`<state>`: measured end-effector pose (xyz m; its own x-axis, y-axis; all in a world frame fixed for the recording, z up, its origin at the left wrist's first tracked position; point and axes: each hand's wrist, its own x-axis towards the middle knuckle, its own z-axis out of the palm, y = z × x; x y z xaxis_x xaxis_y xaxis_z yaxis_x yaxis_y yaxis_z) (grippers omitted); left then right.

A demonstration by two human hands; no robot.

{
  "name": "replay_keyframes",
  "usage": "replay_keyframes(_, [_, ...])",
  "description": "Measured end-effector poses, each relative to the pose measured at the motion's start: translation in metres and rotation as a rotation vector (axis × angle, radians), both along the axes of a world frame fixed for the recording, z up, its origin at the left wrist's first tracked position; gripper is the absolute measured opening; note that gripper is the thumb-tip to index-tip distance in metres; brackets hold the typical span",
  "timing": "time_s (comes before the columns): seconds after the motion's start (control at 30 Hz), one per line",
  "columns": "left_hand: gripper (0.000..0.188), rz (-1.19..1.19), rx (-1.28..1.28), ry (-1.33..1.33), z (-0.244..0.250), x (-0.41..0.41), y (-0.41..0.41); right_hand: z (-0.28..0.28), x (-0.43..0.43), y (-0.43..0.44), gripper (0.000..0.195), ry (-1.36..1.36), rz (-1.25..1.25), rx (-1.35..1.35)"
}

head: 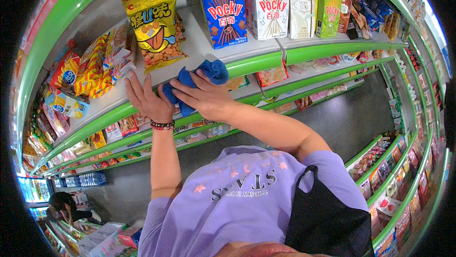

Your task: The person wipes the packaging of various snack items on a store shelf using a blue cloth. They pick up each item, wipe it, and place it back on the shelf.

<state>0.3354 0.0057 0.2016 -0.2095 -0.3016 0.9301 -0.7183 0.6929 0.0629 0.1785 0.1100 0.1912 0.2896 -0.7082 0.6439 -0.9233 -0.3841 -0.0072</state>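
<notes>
My right hand [206, 96] lies over a bunched blue cloth [214, 71], its fingers bent around it against the shelf's front edge. Beside it, my left hand [153, 102] reaches over the green shelf edge strip [121, 112] with its fingers apart, and its thumb side meets the cloth's left end. Beaded bracelets circle the left wrist. Just beyond the left fingertips stands a yellow snack bag [156, 32], upright on the white shelf [194, 32]. Behind the cloth, to the right, is a blue Pocky box [226, 16].
White Pocky boxes [269, 11] and a green Pocky box [328, 14] stand farther right. Striped snack bags [99, 62] lean at the left. Lower shelves hold packets [272, 73]. Across the aisle floor [331, 114] is another stocked rack [383, 178]. A person [66, 205] crouches at the lower left.
</notes>
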Motion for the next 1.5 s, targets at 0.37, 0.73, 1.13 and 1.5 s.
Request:
replay_keyframes(0.37, [0.042, 0.125, 0.069, -0.142, 0.003, -0.015, -0.005, -0.012, -0.124, 0.083, 0.056, -0.078, -0.537, -0.197])
replay_keyframes(0.73, [0.032, 0.077, -0.099, -0.159, 0.012, -0.004, 0.017, -0.018, -0.092, 0.079, 0.06, -0.214, -0.504, -0.306])
replay_keyframes(1.13, [0.047, 0.257, -0.112, -0.3, -0.029, 0.008, -0.038, -0.017, -0.099, 0.085, 0.055, -0.249, -0.499, -0.3])
replay_keyframes(1.5, [0.024, 0.023, -0.012, -0.31, -0.002, 0.004, -0.014, -0.035, -0.093, 0.069, 0.052, -0.329, -0.559, -0.318])
